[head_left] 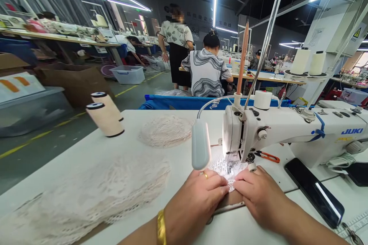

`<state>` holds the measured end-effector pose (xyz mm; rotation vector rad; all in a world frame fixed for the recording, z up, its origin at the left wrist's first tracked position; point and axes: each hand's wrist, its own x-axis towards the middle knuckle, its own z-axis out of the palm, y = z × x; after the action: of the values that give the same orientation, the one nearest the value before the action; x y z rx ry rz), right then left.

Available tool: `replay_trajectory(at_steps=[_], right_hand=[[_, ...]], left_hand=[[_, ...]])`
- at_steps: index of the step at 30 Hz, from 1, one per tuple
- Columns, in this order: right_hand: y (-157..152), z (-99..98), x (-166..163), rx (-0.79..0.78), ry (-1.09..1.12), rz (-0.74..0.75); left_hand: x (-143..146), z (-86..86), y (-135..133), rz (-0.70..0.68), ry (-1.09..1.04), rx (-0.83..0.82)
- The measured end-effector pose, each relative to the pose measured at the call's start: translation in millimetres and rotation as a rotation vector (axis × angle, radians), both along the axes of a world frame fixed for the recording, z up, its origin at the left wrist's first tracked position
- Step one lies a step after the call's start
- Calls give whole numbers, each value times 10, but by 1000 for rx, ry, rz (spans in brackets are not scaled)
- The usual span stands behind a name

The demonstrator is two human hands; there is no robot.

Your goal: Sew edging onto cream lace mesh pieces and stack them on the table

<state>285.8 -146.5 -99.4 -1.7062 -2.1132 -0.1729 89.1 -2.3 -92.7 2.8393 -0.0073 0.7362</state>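
Both my hands rest on the white sewing table [161,153] in front of a white JUKI sewing machine [290,130]. A small piece of white lace [230,171] lies under the machine's presser foot [230,160]. My left hand [195,203], with a ring and a gold bangle, pinches the lace's near edge from the left. My right hand [258,195] presses its fingertips on the lace from the right. The two hands almost touch.
A grey lamp head [200,144] hangs just left of the needle. Lace piles [115,187] [166,131] lie to the left, two thread cones [106,116] behind them. Orange snips [268,156] and a black phone [314,191] lie to the right. Other people work at benches behind.
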Motion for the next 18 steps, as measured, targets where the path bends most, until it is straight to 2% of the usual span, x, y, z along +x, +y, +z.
replay_trajectory(at_steps=[9, 18], right_hand=[[31, -32, 18, -27, -20, -39], [72, -17, 16, -17, -20, -103]], left_hand=[[17, 9, 29, 50, 16, 18], [134, -11, 137, 56, -84, 74]])
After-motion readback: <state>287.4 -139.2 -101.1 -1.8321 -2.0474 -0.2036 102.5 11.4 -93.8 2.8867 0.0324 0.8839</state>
